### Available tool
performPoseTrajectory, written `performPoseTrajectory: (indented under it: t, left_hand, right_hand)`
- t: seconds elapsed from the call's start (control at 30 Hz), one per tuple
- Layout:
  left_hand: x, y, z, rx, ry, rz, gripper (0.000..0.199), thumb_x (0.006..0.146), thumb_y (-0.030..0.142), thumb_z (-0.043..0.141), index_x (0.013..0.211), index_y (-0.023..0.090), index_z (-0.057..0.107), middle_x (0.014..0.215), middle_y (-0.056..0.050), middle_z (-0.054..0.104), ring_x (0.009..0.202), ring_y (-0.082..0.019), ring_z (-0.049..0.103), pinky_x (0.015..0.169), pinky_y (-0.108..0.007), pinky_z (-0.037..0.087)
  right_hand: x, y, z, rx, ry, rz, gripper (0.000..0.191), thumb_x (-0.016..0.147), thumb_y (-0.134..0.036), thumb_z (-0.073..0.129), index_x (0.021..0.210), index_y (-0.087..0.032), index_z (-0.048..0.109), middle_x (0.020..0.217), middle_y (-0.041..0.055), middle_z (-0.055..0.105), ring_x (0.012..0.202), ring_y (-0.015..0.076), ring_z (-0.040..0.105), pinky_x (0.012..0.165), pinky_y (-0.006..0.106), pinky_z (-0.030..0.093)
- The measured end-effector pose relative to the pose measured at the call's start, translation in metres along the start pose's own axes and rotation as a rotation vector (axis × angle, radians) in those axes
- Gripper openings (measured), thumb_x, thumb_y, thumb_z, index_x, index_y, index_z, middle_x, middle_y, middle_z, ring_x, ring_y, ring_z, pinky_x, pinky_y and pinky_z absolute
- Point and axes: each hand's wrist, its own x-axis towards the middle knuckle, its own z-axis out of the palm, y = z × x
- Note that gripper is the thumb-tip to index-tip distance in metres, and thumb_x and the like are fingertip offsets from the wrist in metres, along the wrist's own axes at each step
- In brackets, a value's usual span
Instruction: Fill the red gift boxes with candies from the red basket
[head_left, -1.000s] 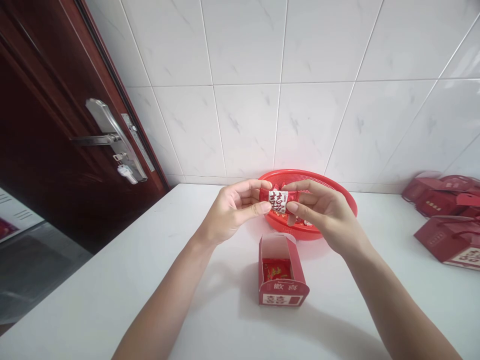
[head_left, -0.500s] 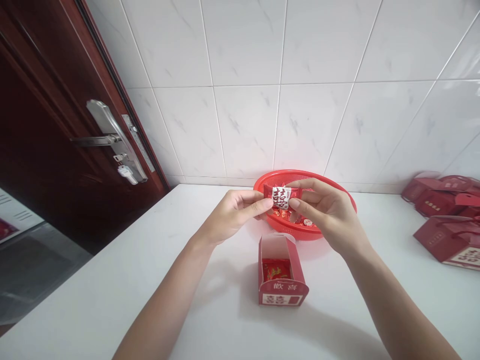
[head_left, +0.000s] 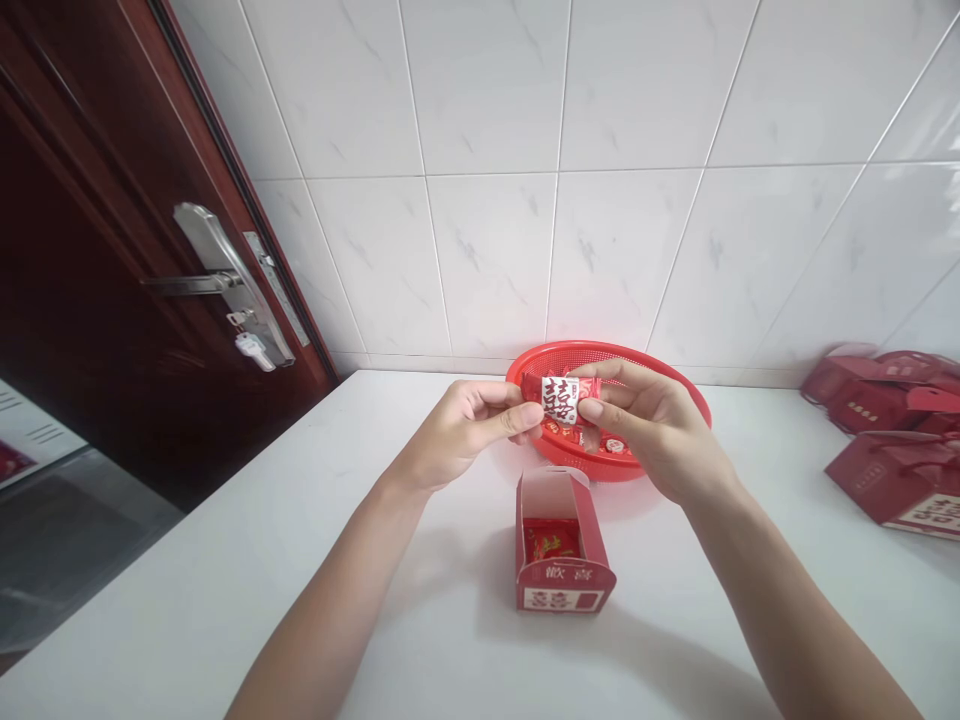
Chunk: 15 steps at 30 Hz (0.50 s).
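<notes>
A small red and white wrapped candy (head_left: 559,400) is held up between both hands, its printed side facing me. My left hand (head_left: 480,425) pinches its left end, and my right hand (head_left: 656,425) pinches its right end. Beneath and behind it lies a red plastic basket (head_left: 600,467) with several red-wrapped candies inside, partly hidden by my fingers. Nearer to me, an open-topped dark red box (head_left: 566,575) stands on the white table (head_left: 442,640), with a red packet (head_left: 553,541) inside.
Several dark red boxes (head_left: 874,405) are heaped at the right by the wall, and one more box (head_left: 892,480) sits in front of them. A tiled wall (head_left: 487,260) rises behind the table. At the left is a brown door with a metal handle (head_left: 225,280).
The candy has shifted slightly left and its printed face shows a little more fully. Both hands keep their grip, and the box and basket look unmoved.
</notes>
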Motion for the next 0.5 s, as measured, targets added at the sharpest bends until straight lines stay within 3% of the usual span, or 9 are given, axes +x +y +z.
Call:
performPoseTrajectory:
  t: [0.23, 0.4, 0.5]
  left_hand:
    - [0.001, -0.0016, 0.002, -0.048, 0.034, 0.034, 0.022, 0.086, 0.037, 0.076, 0.081, 0.015, 0.079, 0.073, -0.003, 0.068, 0.071, -0.012, 0.056, 0.067, -0.024, 0.046]
    - [0.0005, -0.0006, 0.0017, -0.035, 0.095, 0.035, 0.021, 0.086, 0.038, 0.076, 0.087, 0.018, 0.08, 0.076, -0.003, 0.069, 0.074, -0.013, 0.057, 0.068, -0.024, 0.046]
    - [0.0001, -0.0005, 0.0014, 0.007, 0.085, 0.031, 0.024, 0.088, 0.039, 0.074, 0.083, 0.017, 0.078, 0.075, -0.003, 0.067, 0.073, -0.013, 0.056, 0.069, -0.025, 0.046]
  right_hand:
    - [0.001, -0.0014, 0.0005, -0.044, 0.018, 0.014, 0.018, 0.09, -0.034, 0.073, 0.101, -0.02, 0.068, 0.082, 0.0015, 0.073, 0.061, 0.0119, 0.064, 0.068, 0.029, 0.053]
    - [0.0012, -0.0031, 0.004, -0.138, 0.003, 0.038, 0.028, 0.093, -0.04, 0.07, 0.076, -0.019, 0.063, 0.073, 0.001, 0.071, 0.062, 0.0114, 0.063, 0.066, 0.026, 0.052]
    - [0.0011, -0.002, 0.0043, -0.095, 0.009, 0.023, 0.032, 0.093, -0.038, 0.069, 0.071, -0.019, 0.059, 0.07, -0.0002, 0.07, 0.061, 0.0101, 0.063, 0.065, 0.024, 0.051]
